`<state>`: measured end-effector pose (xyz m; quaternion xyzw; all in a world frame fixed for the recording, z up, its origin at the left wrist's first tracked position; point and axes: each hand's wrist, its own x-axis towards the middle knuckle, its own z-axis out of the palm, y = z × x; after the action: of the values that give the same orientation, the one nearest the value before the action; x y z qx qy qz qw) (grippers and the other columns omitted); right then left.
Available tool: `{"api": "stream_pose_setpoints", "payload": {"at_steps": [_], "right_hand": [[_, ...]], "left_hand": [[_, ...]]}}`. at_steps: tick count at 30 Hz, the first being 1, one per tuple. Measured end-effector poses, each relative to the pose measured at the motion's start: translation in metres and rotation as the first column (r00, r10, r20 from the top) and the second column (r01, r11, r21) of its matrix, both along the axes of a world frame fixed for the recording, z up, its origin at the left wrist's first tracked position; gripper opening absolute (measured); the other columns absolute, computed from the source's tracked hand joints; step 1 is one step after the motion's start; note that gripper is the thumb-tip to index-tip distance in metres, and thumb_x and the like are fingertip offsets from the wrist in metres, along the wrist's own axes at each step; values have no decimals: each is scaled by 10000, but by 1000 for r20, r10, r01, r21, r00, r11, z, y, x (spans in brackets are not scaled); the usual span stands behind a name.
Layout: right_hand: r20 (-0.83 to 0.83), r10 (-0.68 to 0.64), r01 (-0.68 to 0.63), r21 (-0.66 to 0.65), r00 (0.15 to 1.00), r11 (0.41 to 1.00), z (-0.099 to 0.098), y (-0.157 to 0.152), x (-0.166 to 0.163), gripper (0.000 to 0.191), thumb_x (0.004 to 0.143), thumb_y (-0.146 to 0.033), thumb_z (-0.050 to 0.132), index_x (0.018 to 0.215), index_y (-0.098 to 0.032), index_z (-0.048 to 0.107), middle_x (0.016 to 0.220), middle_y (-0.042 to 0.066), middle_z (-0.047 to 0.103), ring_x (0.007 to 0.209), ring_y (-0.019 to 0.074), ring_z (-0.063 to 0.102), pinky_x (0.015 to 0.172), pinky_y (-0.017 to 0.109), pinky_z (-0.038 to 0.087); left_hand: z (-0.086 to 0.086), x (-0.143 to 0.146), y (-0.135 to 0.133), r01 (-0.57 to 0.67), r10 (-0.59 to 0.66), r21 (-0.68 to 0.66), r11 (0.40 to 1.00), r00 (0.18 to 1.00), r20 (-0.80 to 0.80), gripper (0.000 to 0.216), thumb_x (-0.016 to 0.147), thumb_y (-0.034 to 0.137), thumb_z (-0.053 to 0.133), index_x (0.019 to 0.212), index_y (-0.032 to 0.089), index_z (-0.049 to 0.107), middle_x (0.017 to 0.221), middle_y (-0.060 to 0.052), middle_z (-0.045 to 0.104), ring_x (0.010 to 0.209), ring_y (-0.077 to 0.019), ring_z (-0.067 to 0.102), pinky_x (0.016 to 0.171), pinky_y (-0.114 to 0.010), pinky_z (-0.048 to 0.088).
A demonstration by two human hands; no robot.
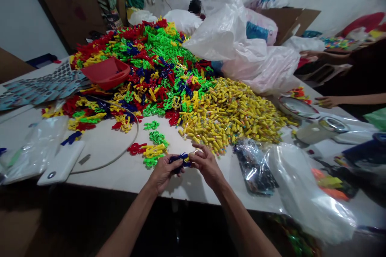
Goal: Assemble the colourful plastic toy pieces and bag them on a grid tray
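My left hand (163,170) and my right hand (206,164) meet near the table's front edge, both closed around a dark blue plastic toy piece (180,160). A bit of yellow shows at my right fingertips. Just left of my hands lies a small group of red, yellow and green toy pieces (150,150). Behind it rises a big heap of red, green, yellow and blue plastic pieces (144,60). To its right spreads a pile of small yellow capsule-like parts (232,114).
A red scoop (105,73) sits in the heap. A white scale (62,162) and clear bags (33,148) lie left. Plastic bags (298,192), a tape dispenser (319,128) and big white sacks (241,40) are to the right. Another person's hand (327,101) rests at the far right.
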<state>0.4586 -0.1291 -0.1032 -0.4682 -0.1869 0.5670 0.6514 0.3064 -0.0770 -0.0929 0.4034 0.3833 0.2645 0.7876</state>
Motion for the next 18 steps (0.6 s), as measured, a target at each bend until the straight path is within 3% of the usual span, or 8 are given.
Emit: {"api": "stream_pose_setpoints", "payload": {"at_steps": [4,9,13,18], "right_hand": [[-101,114,-114,10,988,993,-5,-3,-4,283,553,-238,795,738,-158,596,597,-39,591,519,71,540,482,177,443],[-177,148,-149,4,973,989,-6,-8,-9,255,535,-253,803,660,-150,606,559,-36,589,471,60,510,486,186,424],[155,142,-149,31,978,988,-3,-9,-16,236,582,-282,772,693,-143,618,602,-11,613,530,93,542,548,227,430],[543,59,-82,19,838,996,-10,-4,-29,296,656,-310,697,893,-170,589,712,12,645,682,157,589,647,280,452]], "left_hand": [[-1,-3,-2,25,-24,-13,1000,998,61,308,645,311,744,821,115,585,674,-10,614,525,-88,572,457,-182,413],[-3,-12,-2,46,-47,8,999,997,65,308,651,323,737,817,129,565,698,-13,628,504,-85,563,471,-193,417],[-6,-17,-1,69,-60,128,989,995,-75,294,666,356,711,780,124,570,589,1,602,490,-85,536,482,-196,416],[-13,-26,6,119,-10,294,948,938,-345,297,699,409,635,801,134,589,561,1,596,488,-110,533,471,-217,408]]}}
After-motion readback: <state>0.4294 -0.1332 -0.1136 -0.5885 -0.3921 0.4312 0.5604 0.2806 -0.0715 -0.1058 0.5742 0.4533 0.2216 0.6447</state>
